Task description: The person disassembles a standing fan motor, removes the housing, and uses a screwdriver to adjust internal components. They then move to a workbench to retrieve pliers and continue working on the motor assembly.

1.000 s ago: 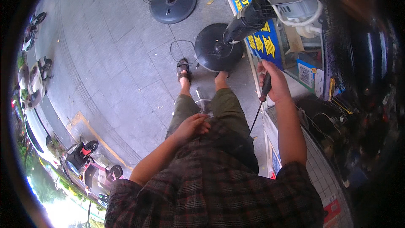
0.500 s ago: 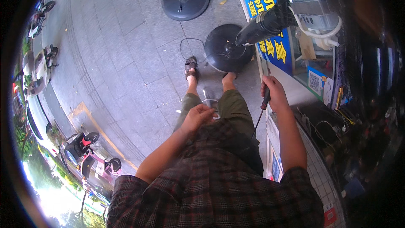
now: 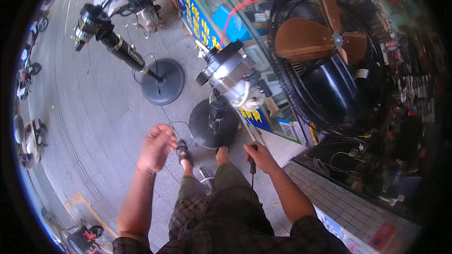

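Note:
My right hand [image 3: 263,158] is closed around the dark handle of a screwdriver [image 3: 253,167], whose long thin shaft points down toward my legs. My left hand [image 3: 157,148] is raised over the pavement, away from the fan parts. Its fingers look bent but are smeared by motion, so I cannot tell whether anything is in them. In front of me a bare fan motor [image 3: 230,71], silver with white wires, tops a stand on a round black base [image 3: 207,129] by my feet. Neither hand touches the motor.
Another fan stand [image 3: 125,51] with a round base [image 3: 170,82] is ahead to the left. On the right, a fan cage with brown blades [image 3: 301,40] rests by a cluttered glass counter [image 3: 263,37]. A red cord [image 3: 240,7] crosses there. Parked scooters [image 3: 30,143] line the left.
My view has swung toward the counter and the motor. My left hand has moved from before my lap out to the left and up. The screwdriver stays in my right hand.

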The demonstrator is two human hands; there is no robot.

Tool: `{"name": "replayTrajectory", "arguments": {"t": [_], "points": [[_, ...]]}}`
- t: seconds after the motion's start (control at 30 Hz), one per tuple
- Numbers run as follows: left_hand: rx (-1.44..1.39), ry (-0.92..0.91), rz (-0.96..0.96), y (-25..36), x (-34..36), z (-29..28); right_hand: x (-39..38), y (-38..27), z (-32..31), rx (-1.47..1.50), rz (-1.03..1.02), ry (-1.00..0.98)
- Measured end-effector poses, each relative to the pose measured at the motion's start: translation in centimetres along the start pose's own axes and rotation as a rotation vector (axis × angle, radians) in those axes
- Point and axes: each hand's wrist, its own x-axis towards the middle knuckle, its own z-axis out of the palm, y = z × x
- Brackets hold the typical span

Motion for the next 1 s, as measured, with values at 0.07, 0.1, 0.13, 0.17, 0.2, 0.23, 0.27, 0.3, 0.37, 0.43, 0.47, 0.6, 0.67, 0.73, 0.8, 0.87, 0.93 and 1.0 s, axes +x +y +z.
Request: {"name": "replayTrajectory", "arguments": {"t": [0.07, 0.1, 0.13, 0.17, 0.2, 0.23, 0.27, 0.3, 0.37, 0.43, 0.47, 0.6, 0.67, 0.73, 0.8, 0.87, 0.93, 1.0], "points": [[0.109, -0.076, 0.142, 5.8, 0.5, 4.4, -1.0, -0.5, -1.0, 0.051, 0.003, 0.055], [0.199, -0.135, 0.241, 8.8, 0.5, 6.5, -1.5, -0.4, -1.7, 0.064, 0.013, 0.081], [0.24, -0.183, 0.357, 11.1, 1.0, 7.8, -1.7, -0.4, -2.3, 0.077, 0.025, 0.097], [0.314, -0.172, 0.453, 13.6, 1.0, 9.6, -1.9, -0.3, -3.1, 0.104, 0.038, 0.088], [0.39, -0.175, 0.534, 15.8, 1.3, 12.4, -2.4, 0.2, -3.9, 0.141, 0.035, 0.117], [0.415, -0.193, 0.615, 17.2, 2.3, 14.6, -3.1, 0.7, -4.8, 0.175, 0.035, 0.151], [0.518, -0.226, 0.655, 19.0, 3.5, 16.4, -3.5, 0.9, -5.5, 0.216, 0.032, 0.175], [0.618, -0.271, 0.657, 20.6, 4.6, 18.8, -4.0, 0.4, -6.0, 0.234, 0.073, 0.195], [0.728, -0.352, 0.651, 22.5, 8.2, 22.7, -4.1, 1.3, -7.2, 0.263, 0.071, 0.221], [0.88, -0.426, 0.66, 23.5, 13.4, 25.0, -4.3, 1.2, -7.9, 0.322, 0.066, 0.227], [0.986, -0.384, 0.689, 23.2, 16.1, 26.3, -5.3, 0.0, -8.4, 0.356, 0.133, 0.227], [1.183, -0.244, 0.737, 24.7, 23.9, 29.8, -5.9, 2.9, -9.3, 0.353, 0.009, 0.3], [1.238, -0.258, 0.734, 24.8, 26.7, 31.1, -6.5, 3.7, -9.7, 0.405, 0.042, 0.33], [1.327, -0.259, 0.744, 24.6, 28.3, 32.8, -7.2, 3.1, -10.4, 0.4, 0.065, 0.345], [1.447, -0.237, 0.769, 24.4, 29.2, 34.0, -7.6, 3.3, -11.1, 0.429, 0.102, 0.338], [1.437, -0.174, 0.803, 23.8, 29.3, 34.7, -7.6, 3.9, -11.2, 0.446, 0.049, 0.335], [1.479, -0.085, 0.852, 25.0, 29.6, 33.3, -7.3, 3.3, -11.1, 0.474, 0.065, 0.288], [1.408, -0.104, 0.866, 25.9, 28.5, 31.7, -7.0, 2.7, -10.7, 0.454, 0.079, 0.281]]}}
